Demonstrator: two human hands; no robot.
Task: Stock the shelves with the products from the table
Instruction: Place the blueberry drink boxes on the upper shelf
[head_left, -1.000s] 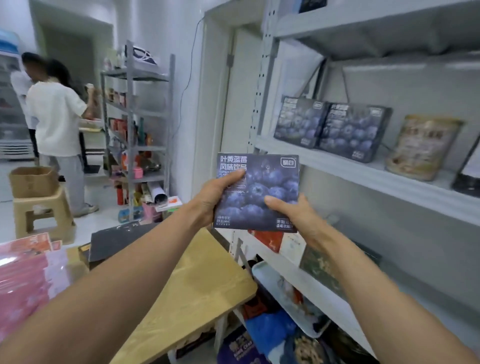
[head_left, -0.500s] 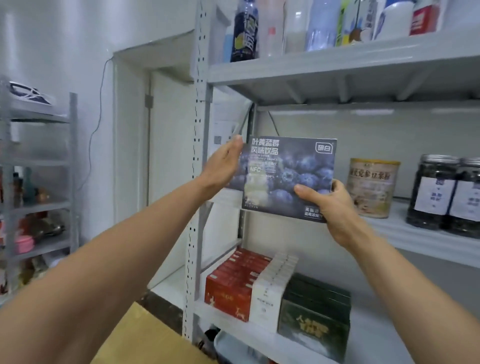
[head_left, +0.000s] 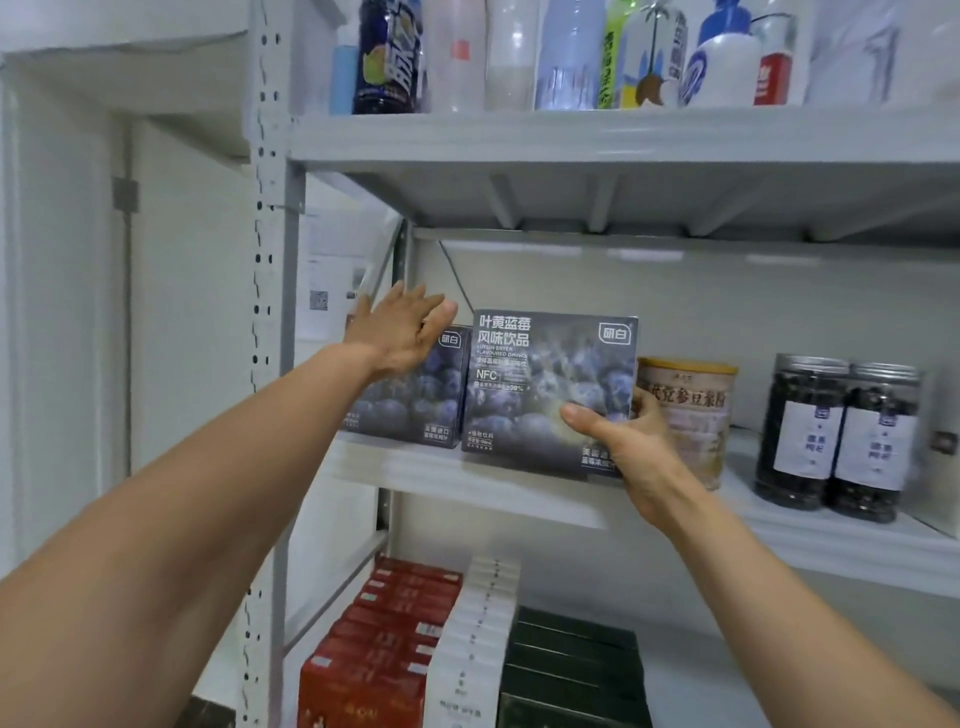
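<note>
A dark blueberry drink box (head_left: 540, 384) stands upright on the middle shelf (head_left: 467, 483) of the grey rack. My right hand (head_left: 623, 441) grips its lower right corner, thumb across the front. Just left of it stands another blueberry box (head_left: 415, 405) of the same kind. My left hand (head_left: 402, 332) is off the held box, fingers straight, lying against the top of that left box.
A beige tin (head_left: 696, 415) stands right behind the held box, with two dark jars (head_left: 836, 436) further right. Bottles (head_left: 519, 52) fill the top shelf. Red (head_left: 374, 660), white (head_left: 472, 649) and black (head_left: 571, 675) boxes line the lower shelf. The rack's upright post (head_left: 270, 312) is at left.
The box has gone from mid-air onto the middle shelf next to the other blueberry box. My left hand has let go of it and moved left onto the neighbouring box.
</note>
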